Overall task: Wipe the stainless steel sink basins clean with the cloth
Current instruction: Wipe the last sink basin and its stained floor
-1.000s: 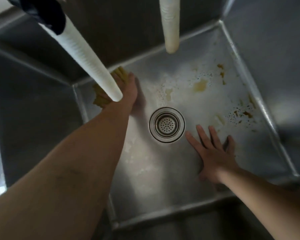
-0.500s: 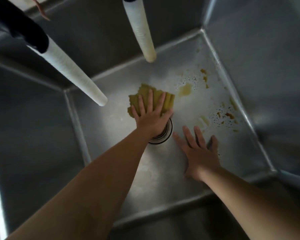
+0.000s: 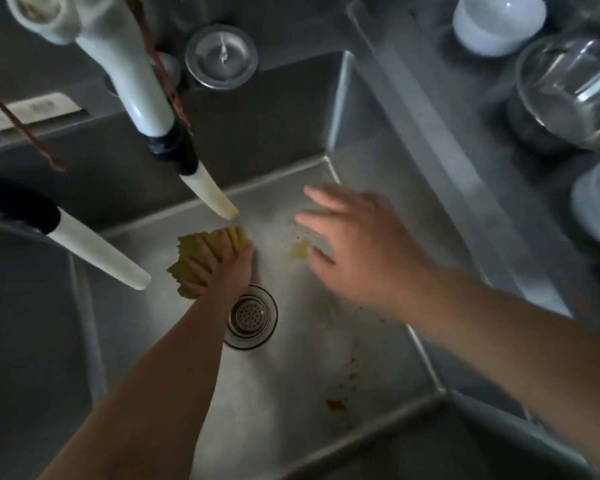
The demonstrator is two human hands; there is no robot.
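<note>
Left hand (image 3: 222,268) pressing cloth (image 3: 201,258) flat-fingered on basin floor (image 3: 291,393) just behind drain (image 3: 252,317), having swept back from far-left corner; right hand (image 3: 368,247), open and empty, lifting off floor, hovering right of drain; stains there remaining unwiped

We see two bare forearms reaching in from the bottom edge, with no sleeves, cuffs or gloves on either. The left hand (image 3: 222,268) is bare, with no ring or band that we can make out, and its wrist carries no watch or bracelet. The right hand (image 3: 364,244) is likewise bare, though blurred, so small details on its fingers escape us. Its forearm is uncovered as far as the picture's edge. We cannot see any clothing above the forearms.
</note>
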